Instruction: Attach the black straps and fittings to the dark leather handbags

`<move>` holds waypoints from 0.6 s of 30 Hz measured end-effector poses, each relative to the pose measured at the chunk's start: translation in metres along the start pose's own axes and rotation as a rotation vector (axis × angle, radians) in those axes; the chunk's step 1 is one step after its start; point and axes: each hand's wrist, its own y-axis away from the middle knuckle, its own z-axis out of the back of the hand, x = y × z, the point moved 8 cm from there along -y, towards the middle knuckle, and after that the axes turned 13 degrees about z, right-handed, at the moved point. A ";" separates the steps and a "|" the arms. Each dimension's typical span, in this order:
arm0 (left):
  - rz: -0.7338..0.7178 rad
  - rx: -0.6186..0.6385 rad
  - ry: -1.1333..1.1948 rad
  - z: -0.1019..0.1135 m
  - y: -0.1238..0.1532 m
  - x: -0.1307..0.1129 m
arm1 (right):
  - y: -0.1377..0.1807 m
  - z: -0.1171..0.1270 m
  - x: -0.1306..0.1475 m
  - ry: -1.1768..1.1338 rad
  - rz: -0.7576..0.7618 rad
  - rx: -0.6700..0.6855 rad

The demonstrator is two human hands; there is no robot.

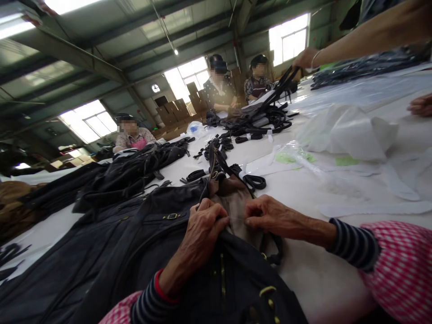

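Observation:
A black bag (199,288) with gold-coloured zips and buckles lies in front of me, its mouth open over a beige-brown lining (232,202). The fingers of my left hand (204,229) are closed on the bag's black edge beside the lining. Just right of it, my right hand (266,216) is closed in a pinch over the lining. What lies between its fingertips is too small to make out. A zip end (212,166) and a dark strap stand up at the far side of the opening.
More black bags (131,166) are piled to the left. Coiled black straps (254,180) lie beyond my bag, near a larger strap heap (259,119). Clear plastic and white sheeting (347,130) covers the right. A co-worker's hand (305,58) lifts straps; other people work across the table.

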 end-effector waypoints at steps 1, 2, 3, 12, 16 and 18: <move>0.027 -0.002 0.017 0.001 -0.001 0.001 | 0.001 -0.001 0.004 0.012 0.010 0.022; 0.048 -0.002 0.031 0.001 -0.001 0.001 | 0.001 -0.002 0.008 0.028 0.017 0.046; 0.064 -0.002 0.042 0.002 -0.001 0.000 | 0.000 -0.004 0.012 0.048 0.023 0.068; 0.114 0.018 0.045 0.000 0.001 -0.001 | 0.002 -0.018 0.026 0.196 -0.071 0.190; 0.119 0.012 0.038 -0.001 0.002 -0.002 | 0.003 -0.017 0.024 0.180 -0.057 0.144; 0.109 0.005 0.036 -0.001 0.003 -0.002 | 0.003 -0.016 0.023 0.184 -0.057 0.132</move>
